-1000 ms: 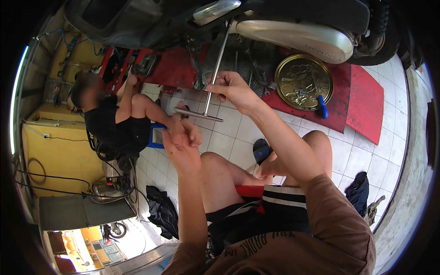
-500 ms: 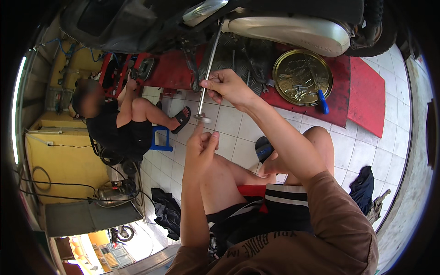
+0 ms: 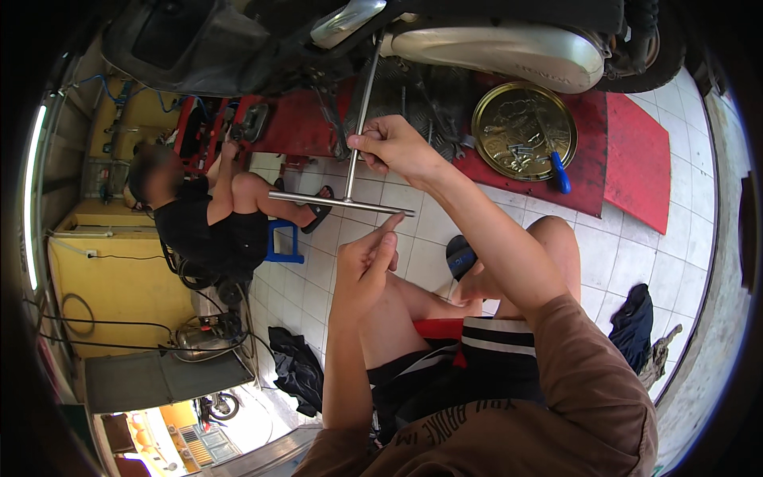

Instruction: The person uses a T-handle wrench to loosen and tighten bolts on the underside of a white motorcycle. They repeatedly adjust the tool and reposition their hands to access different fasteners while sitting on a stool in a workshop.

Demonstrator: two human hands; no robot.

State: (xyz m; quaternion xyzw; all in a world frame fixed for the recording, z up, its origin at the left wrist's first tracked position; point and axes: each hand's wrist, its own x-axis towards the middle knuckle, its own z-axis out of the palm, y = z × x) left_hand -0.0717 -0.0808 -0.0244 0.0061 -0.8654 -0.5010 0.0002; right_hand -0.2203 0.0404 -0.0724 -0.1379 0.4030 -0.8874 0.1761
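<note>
- I have my right hand [image 3: 397,151] closed around the shaft of a steel T-handle wrench [image 3: 351,176], thumb and fingers pinching it above the crossbar.
- My left hand [image 3: 366,266] grips nothing: its index finger points up at the crossbar's right end, the other fingers curled. From here I cannot tell whether the fingertip touches the bar.
- The wrench's shaft runs up to the motorcycle [image 3: 493,54], beside its silver cover; I cannot make out the far tip.
- Right of my right hand, a round golden tray [image 3: 494,119] sits on the red platform [image 3: 588,187], with small metal parts and a blue-handled tool [image 3: 561,172] on it.
- Below lies the white tiled floor [image 3: 429,238].
- Off to my left, another person [image 3: 208,219] sits on a blue stool [image 3: 284,245], hands near the platform's far end.
</note>
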